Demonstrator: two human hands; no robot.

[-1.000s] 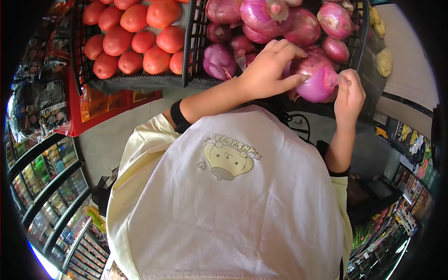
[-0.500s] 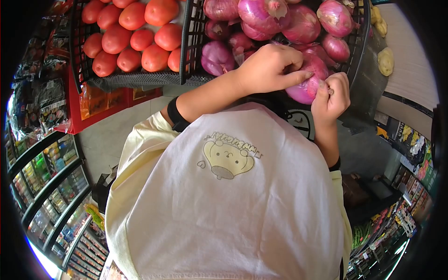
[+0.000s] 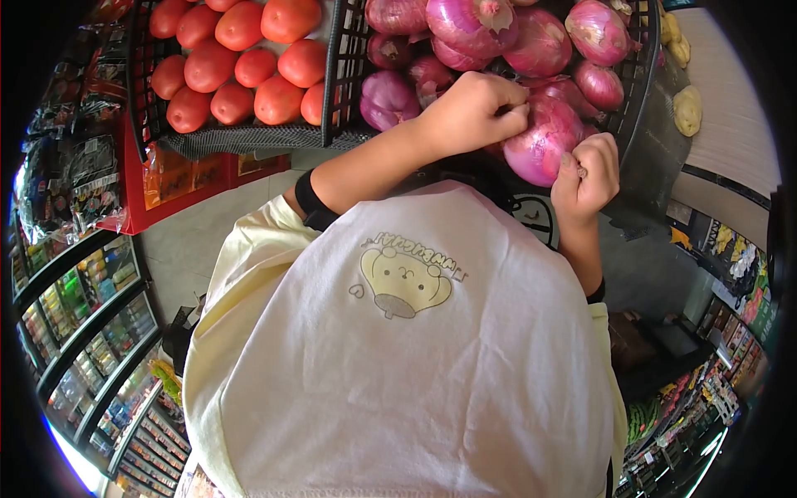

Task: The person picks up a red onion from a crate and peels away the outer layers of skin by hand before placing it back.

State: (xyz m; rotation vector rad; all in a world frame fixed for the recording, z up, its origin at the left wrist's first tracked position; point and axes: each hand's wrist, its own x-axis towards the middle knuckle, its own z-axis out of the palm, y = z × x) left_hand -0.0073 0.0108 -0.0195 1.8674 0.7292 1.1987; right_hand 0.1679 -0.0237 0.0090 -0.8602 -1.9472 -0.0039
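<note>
A large red onion (image 3: 544, 141) sits at the near edge of the onion crate, between my two hands. At its left side is my left hand (image 3: 480, 112), closed, with thumb and forefinger pressed together. Whether a bit of skin is pinched there cannot be made out. My right hand (image 3: 588, 174) is curled closed against the onion's lower right side. A small brownish stub shows between its thumb and forefinger, apparently the onion's end. More red onions (image 3: 538, 43) fill the black crate (image 3: 339, 75) behind.
Left of the onions, a black crate holds several tomatoes (image 3: 209, 66). Potatoes (image 3: 686, 109) lie on the right beyond the crate's side. A red box (image 3: 158, 187) stands below the tomatoes, beside hanging black packets (image 3: 66, 178). Stocked shelves (image 3: 91, 332) line the left.
My left thumb has drawn back leftward off the onion's face and closed against the forefinger. More of the onion shows now. My right hand has shifted only slightly, staying at the onion's side.
</note>
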